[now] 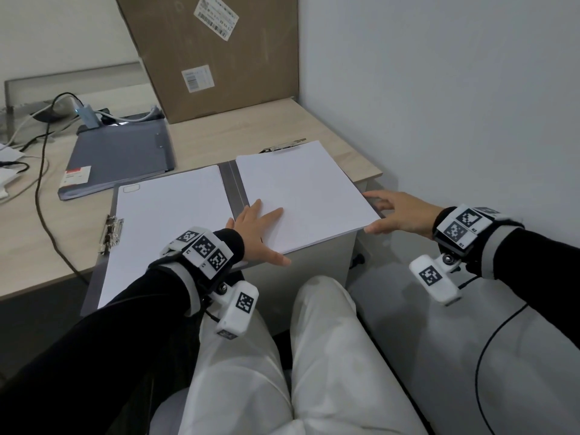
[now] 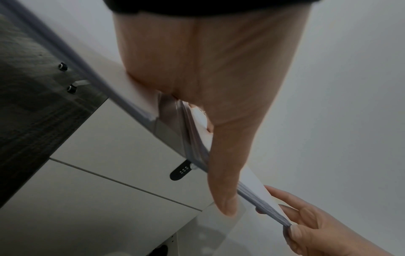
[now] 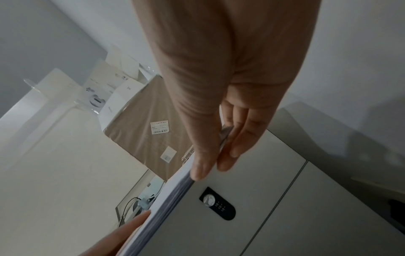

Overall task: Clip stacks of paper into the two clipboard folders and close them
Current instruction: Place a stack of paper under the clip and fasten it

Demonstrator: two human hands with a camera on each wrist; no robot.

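— From over the shoulder, what's going on with the open folder?

— It lies spread on the desk, its near edge hanging past the desk's front. One stack of paper sits on its left half beside a side clip, another stack on its right half, top edge at the far clip. The left hand lies flat, fingers straight, pressing the right stack near the spine. The right hand pinches that stack's outer near corner. The second folder lies shut, beyond the open one to its left.

— So the step in hand?

— I'd say squaring or lifting that right stack. Best to keep the flat hand weighting the sheets near the spine so they don't fan, and see that all the sheets butt under the clip before closing.

— What does the left wrist add?

— The underside: the left thumb runs along the stack's near edge, over the cabinet below the folder, and the right hand has its thumb on top with fingers curled under the sheets. The overhead hides those lower fingers.

— And the right wrist?

— The stack's thickness, many layered sheets, with the right thumb on top at the corner and fingers beneath. It also shows the cardboard box beyond the folder.
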